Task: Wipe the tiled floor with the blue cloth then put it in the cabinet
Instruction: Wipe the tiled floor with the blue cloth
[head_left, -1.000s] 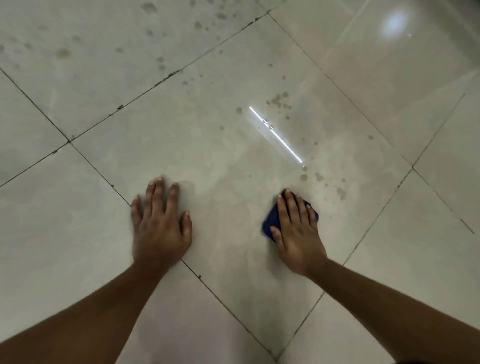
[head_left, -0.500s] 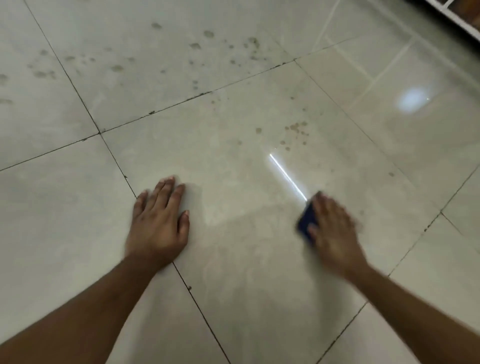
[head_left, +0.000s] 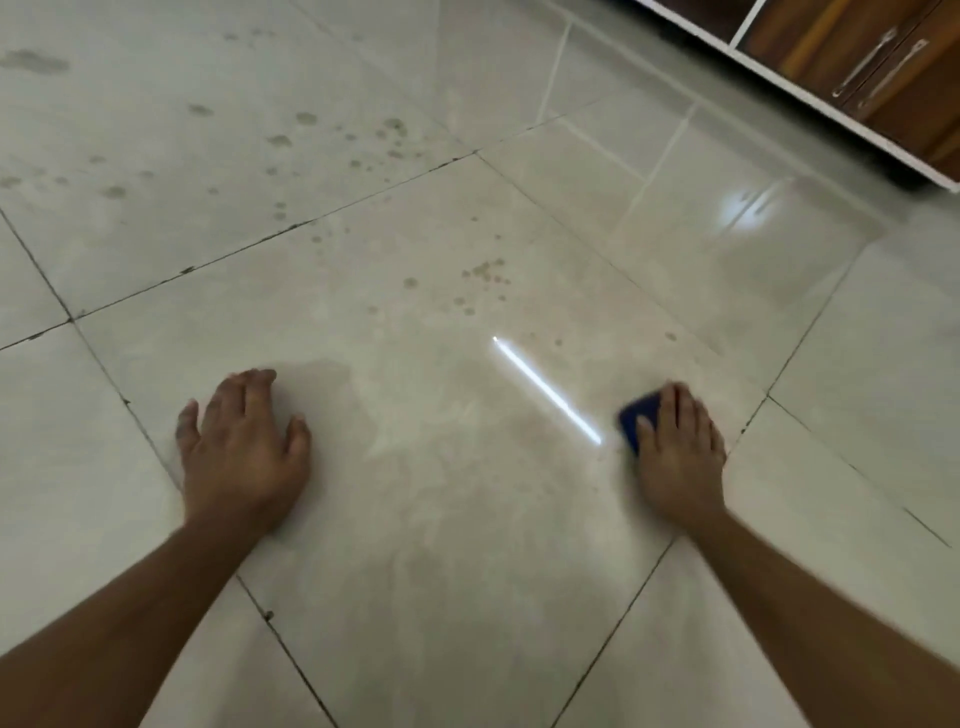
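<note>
Blue cloth (head_left: 636, 420) peeks out under the fingers of the right hand (head_left: 678, 457), pressed flat on the tiled floor (head_left: 467, 519); the left hand (head_left: 241, 447) rests spread and empty; brown spots (head_left: 483, 275) wait past the fingertips, so wiping is not done; the cabinet (head_left: 857, 67) stands farthest off, its doors shut.

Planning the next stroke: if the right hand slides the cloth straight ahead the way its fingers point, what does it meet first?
Mostly bare tile. The right hand, pressing the blue cloth, points up and slightly left; that line probably passes near the small brown spot. The cabinet sits off to the right.
</note>
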